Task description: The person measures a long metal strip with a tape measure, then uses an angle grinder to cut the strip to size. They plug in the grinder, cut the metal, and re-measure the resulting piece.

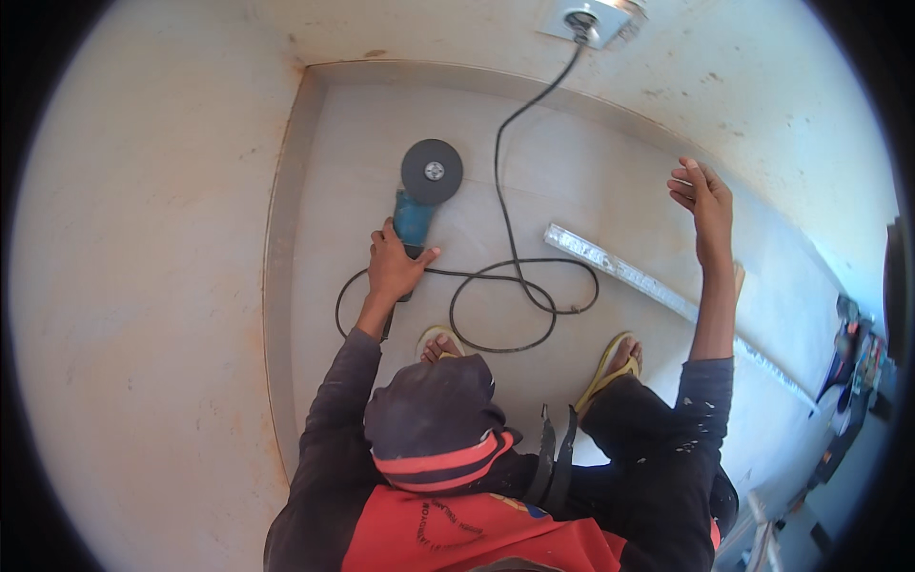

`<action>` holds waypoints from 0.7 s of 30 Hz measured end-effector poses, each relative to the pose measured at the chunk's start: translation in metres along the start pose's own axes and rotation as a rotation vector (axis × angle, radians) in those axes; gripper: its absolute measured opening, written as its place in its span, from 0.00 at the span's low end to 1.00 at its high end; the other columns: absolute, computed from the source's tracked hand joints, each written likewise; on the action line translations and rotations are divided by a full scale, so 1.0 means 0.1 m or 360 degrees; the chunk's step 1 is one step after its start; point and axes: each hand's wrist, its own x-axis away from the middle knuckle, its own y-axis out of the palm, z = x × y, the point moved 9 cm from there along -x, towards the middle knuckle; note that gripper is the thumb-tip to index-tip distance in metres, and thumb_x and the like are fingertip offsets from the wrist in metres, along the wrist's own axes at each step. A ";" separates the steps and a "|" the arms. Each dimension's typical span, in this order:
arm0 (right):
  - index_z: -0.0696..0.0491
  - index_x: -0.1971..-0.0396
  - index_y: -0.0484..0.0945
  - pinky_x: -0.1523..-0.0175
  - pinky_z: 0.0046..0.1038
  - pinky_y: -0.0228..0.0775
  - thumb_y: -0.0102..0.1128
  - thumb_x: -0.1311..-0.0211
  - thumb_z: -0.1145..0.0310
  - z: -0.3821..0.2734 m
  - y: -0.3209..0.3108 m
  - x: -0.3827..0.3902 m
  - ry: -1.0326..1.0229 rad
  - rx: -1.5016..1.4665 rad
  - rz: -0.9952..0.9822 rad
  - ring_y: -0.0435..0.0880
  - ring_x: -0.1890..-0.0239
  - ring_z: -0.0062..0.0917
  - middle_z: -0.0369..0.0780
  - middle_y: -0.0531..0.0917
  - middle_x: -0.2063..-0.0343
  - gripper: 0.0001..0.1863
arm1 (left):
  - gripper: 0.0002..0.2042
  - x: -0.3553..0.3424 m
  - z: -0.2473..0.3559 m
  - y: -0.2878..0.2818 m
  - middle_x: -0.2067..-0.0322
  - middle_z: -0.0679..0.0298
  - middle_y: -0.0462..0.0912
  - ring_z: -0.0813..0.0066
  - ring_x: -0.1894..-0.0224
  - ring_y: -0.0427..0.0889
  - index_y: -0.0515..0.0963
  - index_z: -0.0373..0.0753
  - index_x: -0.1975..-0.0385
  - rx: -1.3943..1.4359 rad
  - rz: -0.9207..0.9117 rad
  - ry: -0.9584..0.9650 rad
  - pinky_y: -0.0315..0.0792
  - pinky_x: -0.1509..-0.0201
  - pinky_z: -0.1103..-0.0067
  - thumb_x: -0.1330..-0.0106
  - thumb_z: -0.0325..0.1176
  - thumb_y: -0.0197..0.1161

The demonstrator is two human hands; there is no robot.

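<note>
My left hand (pixel 396 269) is wrapped around the body of a teal and black angle grinder (pixel 413 221), which lies on the tiled floor. The grinder's dark round disc (pixel 419 183) faces up, with a metal nut at its centre. A black power cord (pixel 499 162) trails from the tool in loose loops between my feet and the wall. Off to the right, my right hand (pixel 703 202) is raised with nothing in it. Its fingers are slightly bent and apart. Below that hand, a long silvery metal profile (pixel 621 268) lies slantwise on the floor, partly hidden by my right forearm.
The cord runs to a plug in a white wall socket (pixel 608 19) at the top. Tile skirting (pixel 283 248) edges the floor along the left and far walls. Assorted tools and clutter (pixel 858 357) lie at the far right. My sandalled feet flank the cord loops.
</note>
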 end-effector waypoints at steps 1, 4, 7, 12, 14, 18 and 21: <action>0.60 0.52 0.76 0.52 0.27 0.74 0.53 0.33 0.55 -0.03 -0.10 0.03 -0.0054 0.0154 -0.0057 0.81 0.61 0.26 0.41 0.81 0.63 0.23 | 0.45 0.01 -0.02 0.04 0.50 0.40 0.72 0.45 0.48 0.74 0.59 0.29 0.39 0.0006 -0.0002 -0.0074 0.70 0.45 0.62 0.53 0.51 0.73; 0.59 0.55 0.77 0.54 0.27 0.73 0.54 0.33 0.56 -0.26 -0.48 0.17 -0.0250 0.0570 -0.0174 0.81 0.62 0.26 0.41 0.81 0.64 0.20 | 0.42 -0.11 -0.06 0.20 0.54 0.43 0.76 0.46 0.53 0.78 0.64 0.30 0.43 0.0053 0.0013 -0.0066 0.72 0.47 0.63 0.57 0.45 0.74; 0.59 0.57 0.77 0.53 0.31 0.73 0.55 0.35 0.60 -0.24 -0.45 0.37 -0.0361 0.1296 -0.0501 0.82 0.62 0.33 0.46 0.83 0.64 0.17 | 0.39 -0.04 -0.36 0.28 0.55 0.45 0.78 0.50 0.54 0.79 0.67 0.31 0.44 0.0431 0.0095 -0.0022 0.71 0.47 0.65 0.59 0.39 0.74; 0.60 0.54 0.76 0.52 0.38 0.71 0.53 0.38 0.65 0.16 -0.63 1.21 -0.0051 0.1629 -0.1146 0.81 0.61 0.42 0.48 0.83 0.64 0.17 | 0.30 0.36 -0.27 -0.06 0.62 0.55 0.78 0.65 0.61 0.77 0.70 0.28 0.50 0.0841 0.0113 -0.0098 0.71 0.52 0.73 0.54 0.32 0.72; 0.60 0.54 0.76 0.52 0.38 0.71 0.53 0.38 0.66 0.52 -0.96 1.55 0.0090 0.1354 -0.1181 0.81 0.61 0.42 0.48 0.83 0.64 0.17 | 0.28 0.60 0.07 -0.25 0.64 0.56 0.78 0.67 0.63 0.77 0.71 0.29 0.52 0.0947 0.0045 -0.0083 0.72 0.54 0.74 0.54 0.33 0.73; 0.61 0.54 0.76 0.52 0.37 0.71 0.53 0.38 0.67 1.08 -1.48 1.95 -0.0022 0.1126 -0.0971 0.81 0.60 0.40 0.49 0.82 0.64 0.17 | 0.28 0.87 0.87 -0.62 0.64 0.57 0.79 0.68 0.65 0.79 0.72 0.30 0.53 0.1063 -0.0130 0.0257 0.74 0.57 0.74 0.54 0.36 0.74; 0.61 0.54 0.76 0.48 0.37 0.70 0.51 0.36 0.61 1.44 -1.69 2.13 0.0024 0.0820 -0.0906 0.80 0.57 0.44 0.52 0.82 0.63 0.19 | 0.31 1.17 1.74 -0.72 0.65 0.56 0.80 0.67 0.65 0.81 0.73 0.30 0.54 0.0886 -0.0509 0.0561 0.76 0.58 0.74 0.58 0.40 0.74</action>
